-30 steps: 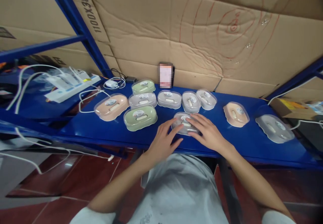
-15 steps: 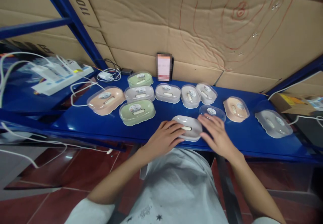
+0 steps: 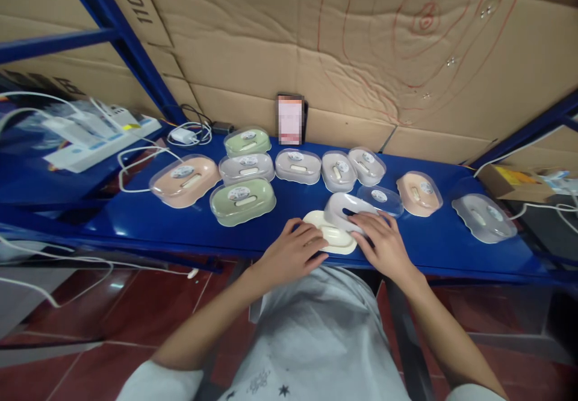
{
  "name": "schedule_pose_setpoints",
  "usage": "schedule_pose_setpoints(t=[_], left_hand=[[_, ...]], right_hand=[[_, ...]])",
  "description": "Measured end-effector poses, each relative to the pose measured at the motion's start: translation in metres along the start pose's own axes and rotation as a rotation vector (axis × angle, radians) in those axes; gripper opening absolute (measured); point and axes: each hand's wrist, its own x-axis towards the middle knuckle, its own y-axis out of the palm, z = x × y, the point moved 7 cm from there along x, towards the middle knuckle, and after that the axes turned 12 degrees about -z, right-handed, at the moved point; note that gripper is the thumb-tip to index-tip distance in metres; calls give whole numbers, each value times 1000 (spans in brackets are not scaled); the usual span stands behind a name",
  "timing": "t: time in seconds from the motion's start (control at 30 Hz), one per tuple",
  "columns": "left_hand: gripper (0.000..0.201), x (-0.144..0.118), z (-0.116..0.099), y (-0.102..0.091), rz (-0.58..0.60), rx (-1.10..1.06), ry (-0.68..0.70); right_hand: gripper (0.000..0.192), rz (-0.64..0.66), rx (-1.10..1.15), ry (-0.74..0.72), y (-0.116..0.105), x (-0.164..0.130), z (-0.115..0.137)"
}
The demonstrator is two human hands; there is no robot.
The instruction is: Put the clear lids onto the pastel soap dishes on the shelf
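Note:
A soap dish lies in separate parts near the table's front edge. My left hand (image 3: pixel 293 249) holds the left side of its cream base (image 3: pixel 339 239), fingers over the top and thumb by the front edge. The pale grey soap-dish tray (image 3: pixel 336 210), with a dark slot in its middle, is tilted and raised at the back right of the base. My right hand (image 3: pixel 382 241) grips the tray's right side, fingertips near the slot. Just behind that hand lies a clear lid (image 3: pixel 378 196) with a round sticker, partly covered by the tray and fingers.
Lidded soap dishes stand around: green (image 3: pixel 244 202), peach (image 3: pixel 184 179), grey (image 3: pixel 298 167) and another peach one (image 3: pixel 419 193). A grey one (image 3: pixel 484 217) sits far right. A phone (image 3: pixel 290 119) leans on the cardboard wall (image 3: pixel 235 46). A power strip (image 3: pixel 103 145) with cables is at left.
The grey tray has come up off the cream base and shifted back and right in my right hand, uncovering the base. My left hand stays at the base's left side.

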Motion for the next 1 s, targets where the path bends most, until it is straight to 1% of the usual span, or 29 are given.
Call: schedule_pose_setpoints(t=[0.07,0.17,0.23,0.33,0.43,0.5,0.57,0.6,0.67,0.73,0.8,0.83,0.93,1.0], left_hand=[[8,1,3,-1,-6,-37,-35],[4,1,7,-4,-72,-35,-79],[5,1,11,-5,-116,9,-127],[11,0,20,-9,-199,130,-249],[20,-2,26,-11,-249,223,-335],[24,-2,25,-11,-249,216,-325],[25,-1,22,-10,-238,188,-295],[24,-1,22,-9,-231,176,-286],[20,-1,21,-9,-224,158,-282],[16,-1,22,-9,-218,141,-286],[14,-2,22,-9,-211,125,-294],[14,-2,23,-8,-208,117,-297],[13,-2,22,-8,-209,100,-292],[12,-1,22,-8,-202,97,-286]], right_hand=[[39,15,-49,17,2,-3,-8],[43,26,-104,43,0,-4,-21],[44,55,-136,64,-3,-3,-31],[44,151,-162,59,-12,1,-40],[44,218,-142,22,-21,19,-39],[47,183,-134,21,-22,42,-36],[51,119,-157,46,-14,71,-32],[56,101,-178,63,-5,86,-31],[70,112,-219,98,20,111,-31],[76,144,-237,143,42,130,-37],[68,160,-208,183,55,140,-46],[62,153,-177,201,57,142,-52],[47,69,-116,248,45,142,-66],[42,-7,-127,229,33,139,-67]])
